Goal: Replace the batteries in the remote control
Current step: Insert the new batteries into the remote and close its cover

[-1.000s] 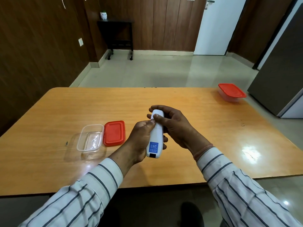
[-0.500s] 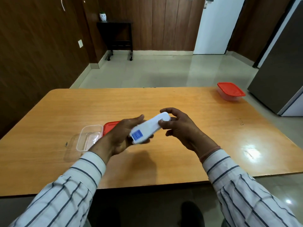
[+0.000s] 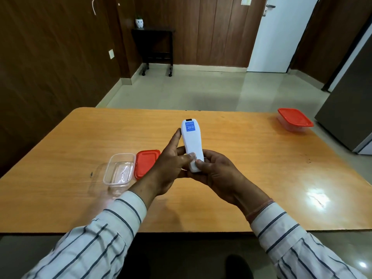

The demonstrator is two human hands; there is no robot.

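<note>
White remote control [image 3: 192,142], back up, is held above the wooden table [image 3: 251,158]; its blue label [image 3: 190,126] carries print too small to read. Left hand [image 3: 167,168] and right hand [image 3: 216,174] both curl round its near end, thumbs pressing there.

Tub [image 3: 119,170], then lid [image 3: 146,164], lie left of remote [image 3: 192,141].

We see the remote [image 3: 192,143] as smooth white plastic with a slight sheen. Worktop [image 3: 261,168]: orange wood look, polished, glare near its right edge. Tub [image 3: 119,170] near the left edge: clear glossy plastic. Lid [image 3: 146,163] beside it: red plastic, matt. Sleeves [image 3: 96,244]: striped cloth.
</note>
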